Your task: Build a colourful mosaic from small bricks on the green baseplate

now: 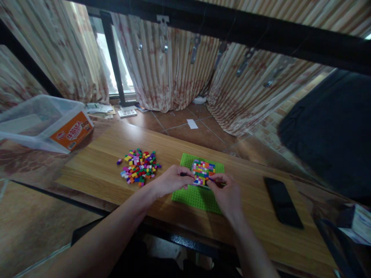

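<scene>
A green studded baseplate lies on the wooden table, and on it sits a block of many-coloured toy bricks. My left hand is at the block's left side, thumb and fingers pinched together at its near left corner; what is between them is too small to make out. My right hand is at the near right corner, its fingertips closed on or against a small dark brick. To the left of my left hand lies a heap of loose small bricks in mixed colours.
A black phone rests on the table to the right. At the far left stands a clear plastic bin with an orange label. Papers lie beyond the table's left end. Curtains hang behind a dark bar with metal hooks.
</scene>
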### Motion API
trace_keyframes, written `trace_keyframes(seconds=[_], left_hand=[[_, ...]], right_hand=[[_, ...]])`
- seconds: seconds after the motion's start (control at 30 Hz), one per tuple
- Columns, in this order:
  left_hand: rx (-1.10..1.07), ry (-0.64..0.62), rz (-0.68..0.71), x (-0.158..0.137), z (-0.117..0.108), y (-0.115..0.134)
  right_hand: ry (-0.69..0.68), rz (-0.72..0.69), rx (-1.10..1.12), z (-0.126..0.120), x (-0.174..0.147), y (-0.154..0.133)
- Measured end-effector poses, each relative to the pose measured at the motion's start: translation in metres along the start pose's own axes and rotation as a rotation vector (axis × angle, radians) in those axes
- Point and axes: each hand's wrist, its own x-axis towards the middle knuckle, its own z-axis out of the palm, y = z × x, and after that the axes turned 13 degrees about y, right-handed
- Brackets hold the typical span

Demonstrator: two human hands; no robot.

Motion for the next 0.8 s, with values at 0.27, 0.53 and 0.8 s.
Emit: trace_keyframes(seconds=[0.27,0.53,0.8], left_hand=[[0.023,0.006,0.003,0.001,0.001,-0.004],[0.017,-0.012,0.007,0.0,0.0,0.0],[-0.122,-0.07,-0.034,0.003,-0.001,-0.005]], right_hand=[[-0.069,0.391,0.298,0.007,0.002,0.01],[-0.081,0.457,0.32,0.0,0.002,0.004],[-0.015,0.138,0.328,-0.013,0.009,-0.006]])
